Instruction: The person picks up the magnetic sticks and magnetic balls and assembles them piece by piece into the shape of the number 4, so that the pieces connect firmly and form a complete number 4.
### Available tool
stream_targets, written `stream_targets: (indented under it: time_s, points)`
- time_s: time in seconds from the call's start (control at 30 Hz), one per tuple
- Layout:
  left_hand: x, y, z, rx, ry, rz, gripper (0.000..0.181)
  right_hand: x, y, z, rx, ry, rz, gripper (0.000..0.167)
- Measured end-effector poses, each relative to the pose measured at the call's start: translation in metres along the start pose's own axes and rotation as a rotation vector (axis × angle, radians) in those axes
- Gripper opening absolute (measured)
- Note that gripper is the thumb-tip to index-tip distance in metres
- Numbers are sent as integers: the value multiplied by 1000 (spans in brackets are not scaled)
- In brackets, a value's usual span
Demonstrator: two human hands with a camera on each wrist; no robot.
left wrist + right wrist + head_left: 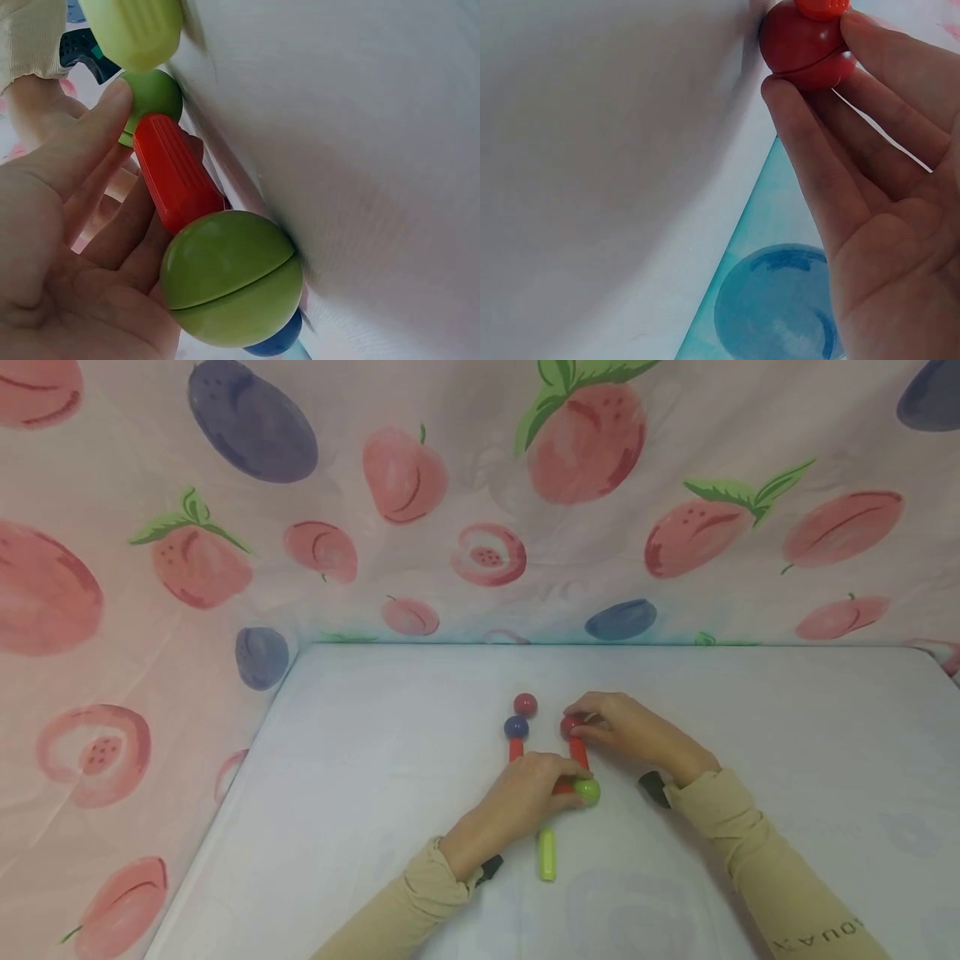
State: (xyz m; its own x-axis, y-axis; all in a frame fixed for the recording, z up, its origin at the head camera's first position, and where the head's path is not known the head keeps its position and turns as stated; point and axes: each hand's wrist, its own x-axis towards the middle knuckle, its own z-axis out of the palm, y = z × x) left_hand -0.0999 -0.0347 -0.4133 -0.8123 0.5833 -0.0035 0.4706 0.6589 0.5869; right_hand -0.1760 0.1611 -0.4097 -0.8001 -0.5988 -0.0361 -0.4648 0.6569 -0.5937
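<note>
My left hand [517, 797] pinches a green ball [588, 791] between thumb and fingers. From that ball a red rod [176, 176] runs to a second green ball [232, 279], which the left hand covers in the head view. Farther back, my right hand [637, 735] holds a red ball [802, 45] by its fingertips. Another red rod [579, 756] reaches from the red ball toward the pinched green ball; whether they join I cannot tell. A blue ball [516, 727] tops a third red rod [516, 749], partly behind the left hand.
A loose-looking red ball [526, 704] sits just behind the blue one. In front of the left hand, a yellow-green rod [547, 856] lies on the white table [375, 718]. A fruit-patterned cloth [450, 468] rises behind the table and along its left.
</note>
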Motion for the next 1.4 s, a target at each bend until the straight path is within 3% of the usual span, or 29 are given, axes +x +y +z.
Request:
stream_targets:
  time_s: [0.57,0.93,1.17,1.4]
  points:
    - [1,-1,-2,-24,3,-18,30,-2,1,2,17,31,4,32]
    - [1,0,-4,-11,11,-40,30,-10,-5,2,-85,106,14,33]
    - [0,-4,-6,-14,25,-39,33,-18,-10,1,-96,107,68,35]
    - [-1,-9,-6,-23,28,-28,32,-27,-14,1,-93,109,50,35]
